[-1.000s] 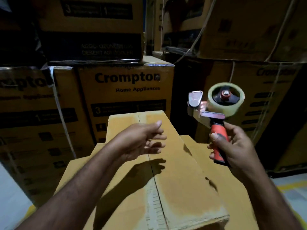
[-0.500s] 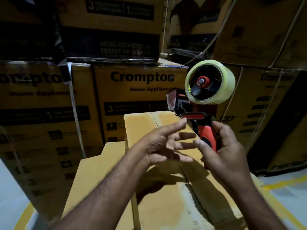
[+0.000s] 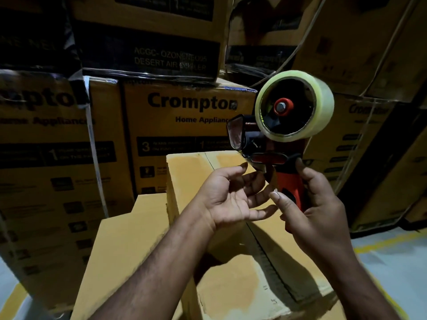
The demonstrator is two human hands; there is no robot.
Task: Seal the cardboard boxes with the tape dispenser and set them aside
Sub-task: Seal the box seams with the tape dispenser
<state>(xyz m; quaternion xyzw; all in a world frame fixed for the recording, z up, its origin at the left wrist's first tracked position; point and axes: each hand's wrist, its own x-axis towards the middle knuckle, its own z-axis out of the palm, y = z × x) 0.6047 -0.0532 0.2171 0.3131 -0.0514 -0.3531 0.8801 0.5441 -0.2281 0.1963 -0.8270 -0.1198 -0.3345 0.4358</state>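
Stacked Crompton cartons (image 3: 189, 125) behind; plain cardboard box (image 3: 231, 285) in front, top flaps shut, seam down the middle.
Tape dispenser (image 3: 286, 144) held upright above the box: red/black handle (image 3: 288, 181) gripped by right hand (image 3: 318, 209), clear tape roll (image 3: 323, 105) on top w/ red hub. Left hand (image 3: 231, 199) palm up, fingers loosely spread, holds nothing, just beside the handle.

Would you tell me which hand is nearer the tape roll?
Right. The right hand grips the handle directly below the tape roll; the left hand hovers open, lower left.
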